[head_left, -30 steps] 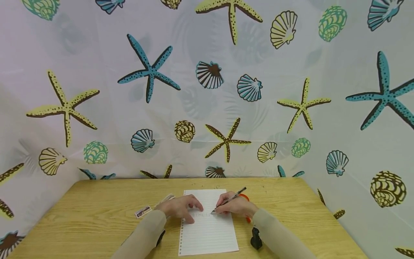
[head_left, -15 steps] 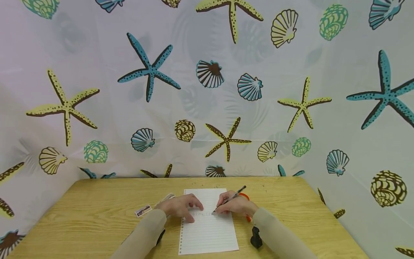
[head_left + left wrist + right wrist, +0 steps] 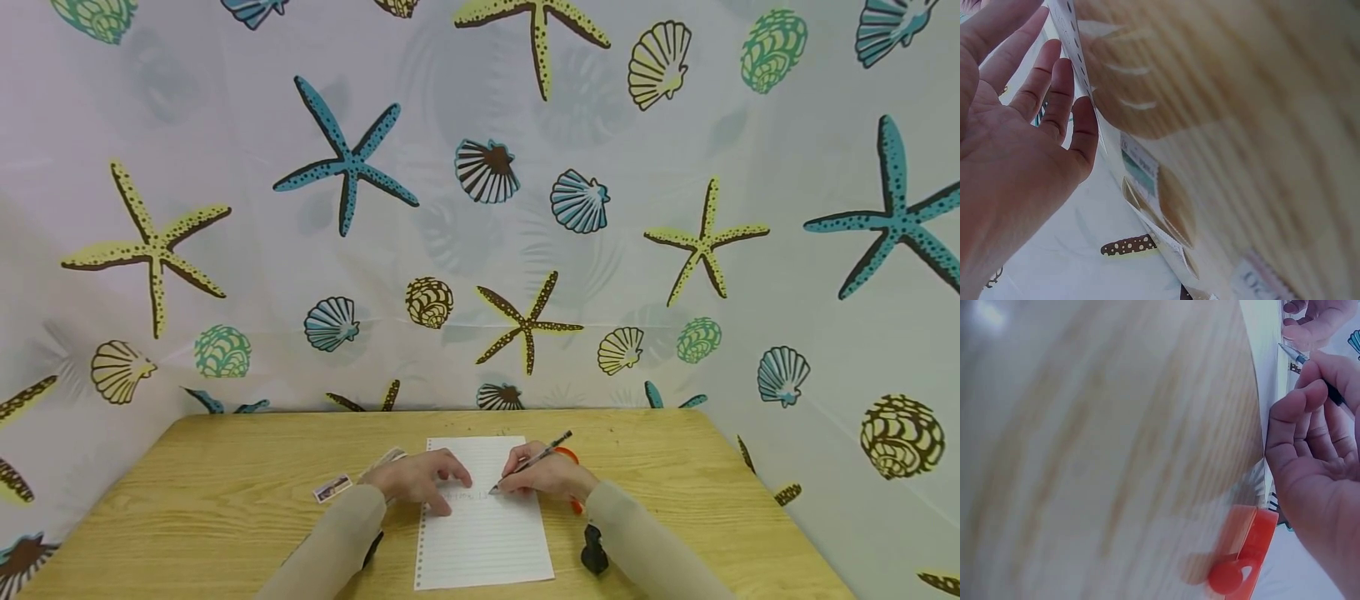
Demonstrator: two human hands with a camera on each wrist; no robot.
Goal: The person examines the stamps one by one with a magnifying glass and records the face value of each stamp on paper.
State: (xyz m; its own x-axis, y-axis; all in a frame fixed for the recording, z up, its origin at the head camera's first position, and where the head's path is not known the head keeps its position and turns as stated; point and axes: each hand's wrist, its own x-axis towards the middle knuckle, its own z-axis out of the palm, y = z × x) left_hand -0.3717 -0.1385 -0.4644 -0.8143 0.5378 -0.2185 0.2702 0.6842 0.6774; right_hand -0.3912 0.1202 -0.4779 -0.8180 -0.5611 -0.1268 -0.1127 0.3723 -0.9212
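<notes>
A sheet of lined, hole-punched paper [image 3: 483, 550] lies on the wooden table, with a row of faint handwriting across its upper part. My left hand [image 3: 416, 479] rests at the sheet's left side, fingers spread and relaxed, gripping nothing. On the other side, my right hand [image 3: 551, 475] pinches a dark pen [image 3: 553, 443] between thumb and fingers. The pen leans up to the right, its tip at the end of the written row. In the right wrist view the tip of the pen [image 3: 1291, 352] points toward the left hand, and the other fingers curl beneath.
Beside my right hand lies an orange-red plastic object [image 3: 1260, 544], partly hidden in the head view. A small picture stamp [image 3: 332, 489] and folded paper [image 3: 392, 457] lie left of the left hand. A black device [image 3: 594, 550] sits under the right wrist. A shell-patterned curtain [image 3: 450, 250] surrounds the table.
The pen tip shifts slightly over the row, and marks near its end differ a little. The left hand and the sheet stay in place.
</notes>
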